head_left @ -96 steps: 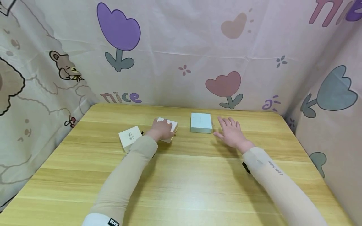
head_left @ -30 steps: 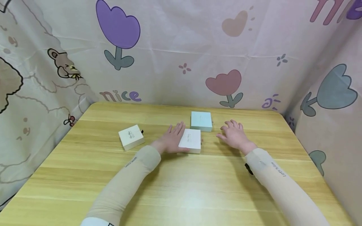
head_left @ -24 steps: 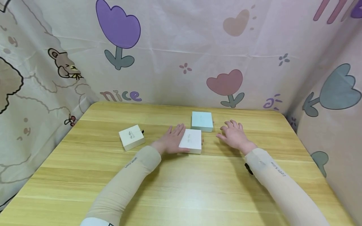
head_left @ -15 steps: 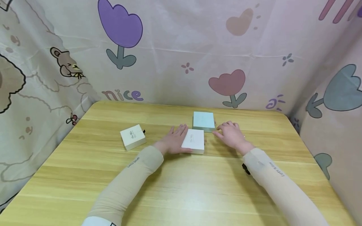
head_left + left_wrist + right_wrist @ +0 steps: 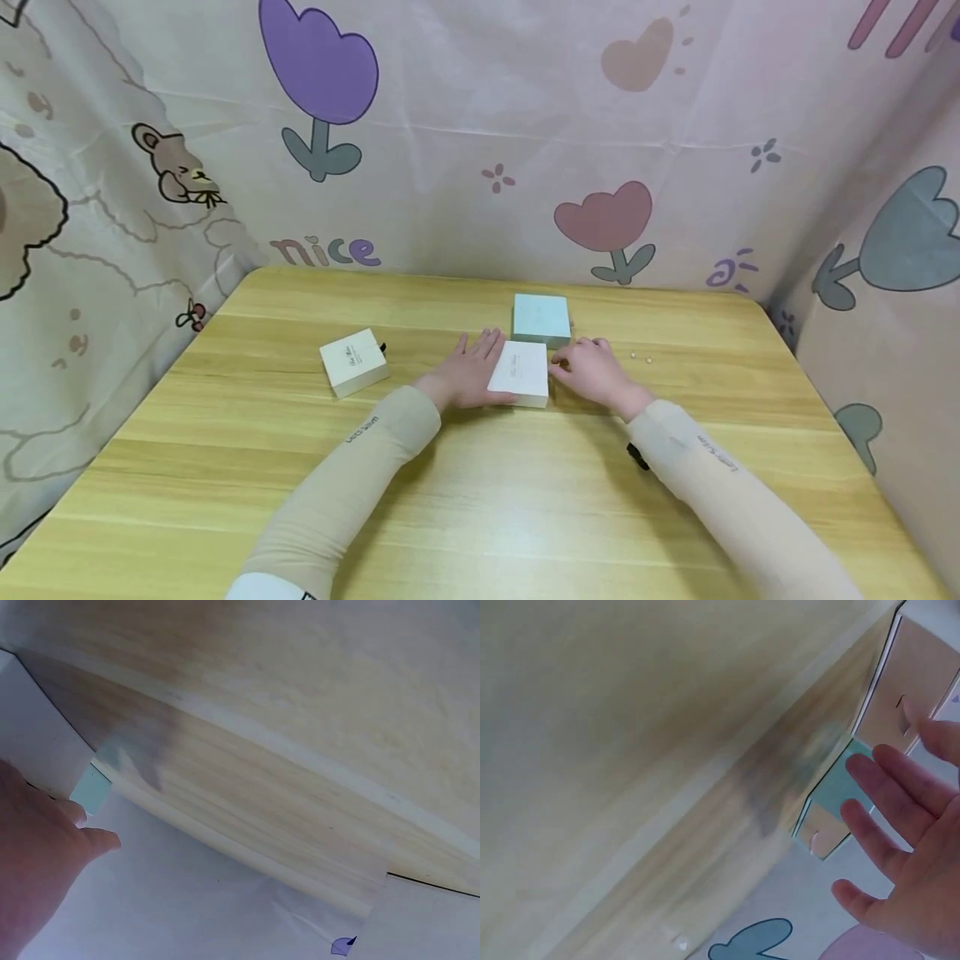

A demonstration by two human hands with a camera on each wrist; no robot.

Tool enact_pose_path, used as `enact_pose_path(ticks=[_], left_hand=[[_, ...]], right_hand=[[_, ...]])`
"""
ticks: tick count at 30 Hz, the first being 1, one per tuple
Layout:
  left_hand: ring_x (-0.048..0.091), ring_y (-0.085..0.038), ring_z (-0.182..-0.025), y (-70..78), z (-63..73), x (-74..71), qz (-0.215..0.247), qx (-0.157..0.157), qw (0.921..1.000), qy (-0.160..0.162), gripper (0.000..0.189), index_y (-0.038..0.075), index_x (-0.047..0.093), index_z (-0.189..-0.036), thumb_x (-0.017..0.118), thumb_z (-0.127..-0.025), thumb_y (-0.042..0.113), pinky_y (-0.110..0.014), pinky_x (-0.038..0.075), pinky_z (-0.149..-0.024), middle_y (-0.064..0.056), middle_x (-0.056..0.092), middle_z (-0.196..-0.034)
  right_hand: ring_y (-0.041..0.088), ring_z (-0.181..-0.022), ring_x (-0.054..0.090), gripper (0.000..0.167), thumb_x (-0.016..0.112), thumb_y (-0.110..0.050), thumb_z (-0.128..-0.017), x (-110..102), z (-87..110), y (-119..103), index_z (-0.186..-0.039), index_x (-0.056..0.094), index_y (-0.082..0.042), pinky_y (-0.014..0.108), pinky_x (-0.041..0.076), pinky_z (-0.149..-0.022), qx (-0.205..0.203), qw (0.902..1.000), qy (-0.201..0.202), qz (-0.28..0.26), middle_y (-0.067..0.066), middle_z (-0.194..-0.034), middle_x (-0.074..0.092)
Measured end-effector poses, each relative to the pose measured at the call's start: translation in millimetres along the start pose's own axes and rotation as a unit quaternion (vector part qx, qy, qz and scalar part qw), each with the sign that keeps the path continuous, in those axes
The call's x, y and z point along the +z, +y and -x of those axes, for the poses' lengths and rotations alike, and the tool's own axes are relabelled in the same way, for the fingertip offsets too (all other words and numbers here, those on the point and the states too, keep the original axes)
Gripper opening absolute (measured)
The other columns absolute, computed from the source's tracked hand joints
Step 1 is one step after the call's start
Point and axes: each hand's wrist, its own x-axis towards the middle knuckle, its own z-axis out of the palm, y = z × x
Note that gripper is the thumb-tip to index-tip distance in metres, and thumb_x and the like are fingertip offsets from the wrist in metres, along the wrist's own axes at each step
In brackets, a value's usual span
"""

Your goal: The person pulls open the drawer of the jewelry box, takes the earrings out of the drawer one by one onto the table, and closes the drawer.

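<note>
My left hand [image 5: 468, 375] lies over the left part of a white drawer box [image 5: 525, 367]. Its straight fingers reach the far edge and the thumb lies along the near side. At the box's right end, my right hand [image 5: 592, 371] hovers with its fingers loosely bent and nothing in them. In the right wrist view, its thumb [image 5: 937, 742] overlaps the box's beige drawer front [image 5: 900, 682], close to a small ribbon tab. Just behind stands a pale blue drawer box [image 5: 542, 315], whose beige end and tab also show in the right wrist view.
A cream box [image 5: 354, 360] with a black tab sits turned at the left. Right of the right hand lie two tiny shiny pieces, one bead-like piece [image 5: 633, 356] beside another [image 5: 649, 360]. A printed curtain [image 5: 450, 167] hangs behind the wooden table [image 5: 480, 500].
The left hand has shifted from the white box's top to its left part, and the box now lies further right, squared up. My right hand has moved left to its end, uncovering the tiny pieces.
</note>
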Motion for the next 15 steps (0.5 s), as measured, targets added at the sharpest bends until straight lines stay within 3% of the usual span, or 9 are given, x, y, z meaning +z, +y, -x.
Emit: enact_pose_path(ticks=[8, 15], left_hand=[[0.000, -0.023, -0.147, 1.3, 1.4, -2.3, 0.001, -0.007, 1.0000, -0.004, 0.103, 0.004, 0.000, -0.151, 0.042, -0.084, 0.072, -0.050, 0.004, -0.117, -0.011, 0.000, -0.159], [0.001, -0.024, -0.147, 1.9, 0.6, -1.8, -0.008, -0.005, 1.0000, 0.001, 0.103, 0.004, 0.002, -0.151, 0.041, -0.084, 0.072, -0.050, 0.005, -0.117, -0.012, 0.001, -0.159]], right_hand=[[0.024, -0.091, 0.066, 0.018, 0.059, -0.011, -0.087, 6, -9.3, -10, -0.096, 0.074, -0.011, 0.053, 0.035, -0.091, 0.043, 0.9980, -0.024, -0.039, 0.006, -0.095, 0.073], [0.021, -0.082, 0.064, 0.016, 0.061, -0.010, -0.085, 9, -12.0, -15, -0.090, 0.076, -0.010, 0.049, 0.038, -0.084, 0.083, 0.9950, -0.018, -0.053, 0.006, -0.089, 0.074]])
